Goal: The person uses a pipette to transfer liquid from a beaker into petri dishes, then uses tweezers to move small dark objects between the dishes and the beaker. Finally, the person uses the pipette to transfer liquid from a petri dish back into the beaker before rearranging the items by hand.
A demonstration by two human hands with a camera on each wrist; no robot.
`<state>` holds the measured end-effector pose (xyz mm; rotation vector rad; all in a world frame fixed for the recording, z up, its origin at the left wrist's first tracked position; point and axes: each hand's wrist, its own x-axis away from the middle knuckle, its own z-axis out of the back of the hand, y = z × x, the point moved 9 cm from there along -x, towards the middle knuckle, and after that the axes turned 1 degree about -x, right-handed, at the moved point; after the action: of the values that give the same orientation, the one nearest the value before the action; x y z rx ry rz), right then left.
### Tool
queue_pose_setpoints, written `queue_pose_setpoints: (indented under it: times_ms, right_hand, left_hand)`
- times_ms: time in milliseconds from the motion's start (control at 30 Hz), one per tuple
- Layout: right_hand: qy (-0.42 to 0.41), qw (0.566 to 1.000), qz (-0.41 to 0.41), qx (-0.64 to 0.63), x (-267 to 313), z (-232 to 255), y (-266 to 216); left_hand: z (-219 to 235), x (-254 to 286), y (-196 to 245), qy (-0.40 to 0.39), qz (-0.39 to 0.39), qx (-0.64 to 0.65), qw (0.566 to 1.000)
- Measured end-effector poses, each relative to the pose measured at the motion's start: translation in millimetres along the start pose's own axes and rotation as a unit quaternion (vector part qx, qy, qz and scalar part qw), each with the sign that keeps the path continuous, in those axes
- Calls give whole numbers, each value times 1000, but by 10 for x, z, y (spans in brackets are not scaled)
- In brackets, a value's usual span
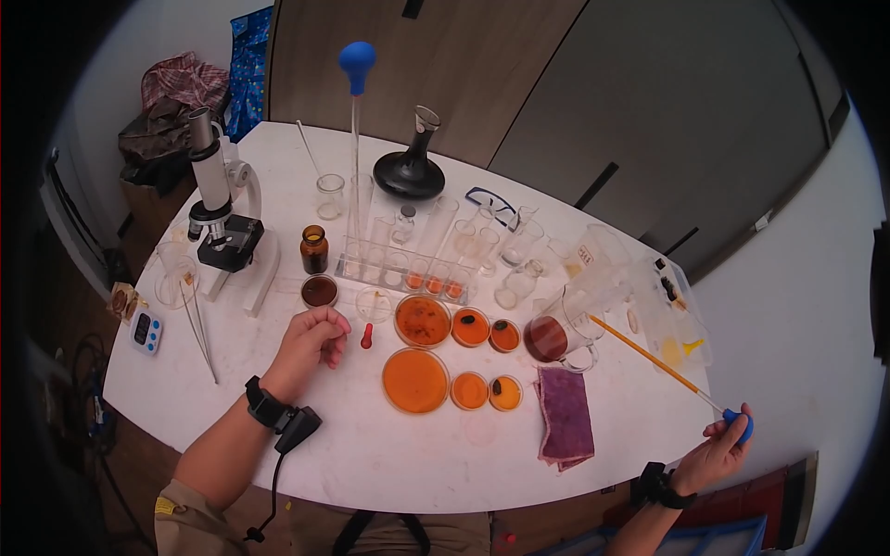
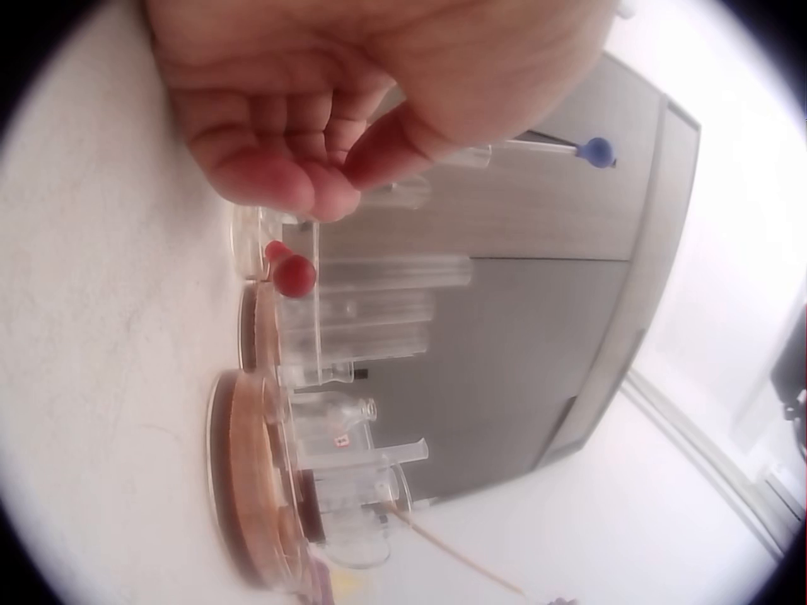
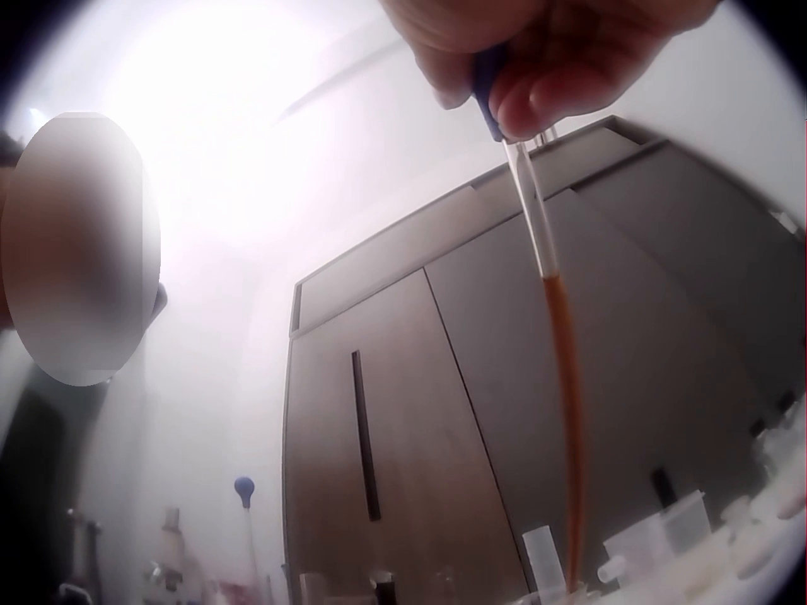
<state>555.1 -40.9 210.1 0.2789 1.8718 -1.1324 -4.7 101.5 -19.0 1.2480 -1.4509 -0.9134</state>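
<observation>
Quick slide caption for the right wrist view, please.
The right hand grips the blue bulb of a pipette holding orange-brown liquid, a cabinet behind.

Free room before dishes (image 1: 414, 381), slanted pipette (image 1: 646, 356) rightward

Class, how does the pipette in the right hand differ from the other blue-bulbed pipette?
The held pipette slants; the other pipette stands upright. The held pipette contains orange-brown liquid; the other pipette looks clear. The right hand grips the held pipette's blue bulb; no hand touches the other pipette. Both are slender with blue bulbs.
</observation>
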Motion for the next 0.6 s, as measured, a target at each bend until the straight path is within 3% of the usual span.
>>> queue_pose_setpoints:
  times_ms: [600]
  right_hand:
    - [-30,998,39,29,-72,-81,-57]
  left_hand:
    - [-7,2,3,-3,0,0,1000]
